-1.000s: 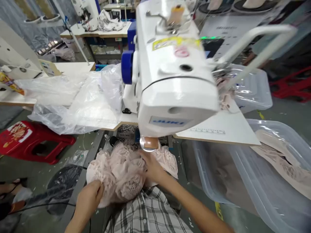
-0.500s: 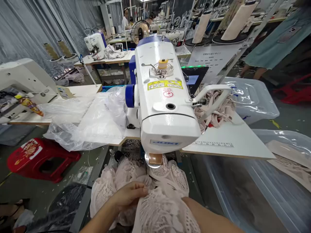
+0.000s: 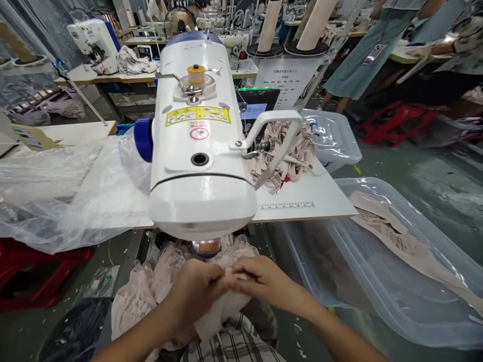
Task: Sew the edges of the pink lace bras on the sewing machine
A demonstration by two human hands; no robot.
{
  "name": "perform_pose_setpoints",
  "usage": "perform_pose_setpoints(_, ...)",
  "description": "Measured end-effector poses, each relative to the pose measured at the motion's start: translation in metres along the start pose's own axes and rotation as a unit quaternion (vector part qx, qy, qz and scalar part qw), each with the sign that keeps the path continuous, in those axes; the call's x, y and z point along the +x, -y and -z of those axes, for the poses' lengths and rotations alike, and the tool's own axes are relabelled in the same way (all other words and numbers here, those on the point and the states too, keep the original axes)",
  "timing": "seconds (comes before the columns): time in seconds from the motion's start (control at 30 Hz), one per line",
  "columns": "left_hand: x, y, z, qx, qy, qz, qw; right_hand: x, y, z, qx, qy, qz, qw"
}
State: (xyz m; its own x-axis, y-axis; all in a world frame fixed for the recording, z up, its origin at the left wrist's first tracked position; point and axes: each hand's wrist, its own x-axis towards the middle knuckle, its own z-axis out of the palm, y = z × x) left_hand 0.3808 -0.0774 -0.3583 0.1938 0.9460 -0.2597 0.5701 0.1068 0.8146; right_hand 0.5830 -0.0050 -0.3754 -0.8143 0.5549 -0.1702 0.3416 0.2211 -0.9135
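My left hand (image 3: pixel 194 289) and my right hand (image 3: pixel 269 281) meet just below the head of a white sewing machine (image 3: pixel 202 201). Between their pinched fingers is a piece of pale pink lace fabric (image 3: pixel 222 306), which hangs down over my lap. More gathered lace garments (image 3: pixel 136 296) bunch up to the left, under my left forearm. A shiny round metal and copper-coloured part (image 3: pixel 207 247) shows beneath the machine head, just beyond my fingers. The fingertips overlap, so the exact spot each one grips is partly hidden.
Beige straps (image 3: pixel 287 151) lie heaped on the white table (image 3: pixel 302 203). To the right, a clear plastic tub (image 3: pixel 381 296) holds beige fabric pieces, and a lidded clear box (image 3: pixel 332 136) stands behind. Clear plastic sheeting (image 3: pixel 68 206) covers the left table. A red stool (image 3: pixel 30 274) is at left.
The view has swung right. My right hand has come out from behind the lace, and both hands now meet at the fabric. The large lace piece in front has dropped from view.
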Motion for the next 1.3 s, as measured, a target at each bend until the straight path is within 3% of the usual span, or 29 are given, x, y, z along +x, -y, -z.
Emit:
perform_pose_setpoints(0.1,0.003,0.006,0.024,0.012,-0.061,0.057,0.996,0.021,-0.003,-0.002,0.023,-0.078,-0.007,0.997)
perform_pose_setpoints(0.2,0.006,0.012,0.044,0.023,-0.117,0.106,0.987,0.042,-0.004,0.005,0.044,-0.106,-0.015,0.993)
perform_pose_setpoints(0.3,0.012,0.019,0.052,0.067,-0.192,0.092,0.975,0.057,-0.003,0.014,0.051,-0.104,-0.026,0.993)
perform_pose_setpoints(0.47,0.018,0.031,0.052,0.103,-0.249,0.069,0.960,0.066,-0.002,0.022,0.047,-0.114,-0.020,0.992)
perform_pose_setpoints(0.7,0.019,0.037,0.052,0.119,-0.248,0.080,0.958,0.069,-0.003,0.027,0.057,-0.115,-0.020,0.992)
perform_pose_setpoints(0.83,0.019,0.033,0.054,0.123,-0.240,0.073,0.960,0.066,-0.030,0.017,0.097,-0.112,-0.042,0.988)
perform_pose_setpoints(0.9,0.019,0.032,0.058,0.122,-0.239,0.062,0.961,0.063,-0.050,0.008,0.134,-0.071,-0.027,0.988)
perform_pose_setpoints(1.07,0.019,0.033,0.068,0.125,-0.232,0.041,0.964,0.050,-0.085,-0.009,0.211,0.114,-0.013,0.971)
perform_pose_setpoints(1.23,0.016,0.030,0.068,0.101,-0.209,0.049,0.971,0.028,-0.100,-0.004,0.290,0.196,-0.012,0.937)
perform_pose_setpoints(1.3,0.015,0.028,0.066,0.091,-0.203,0.064,0.973,0.020,-0.107,-0.003,0.305,0.189,-0.031,0.933)
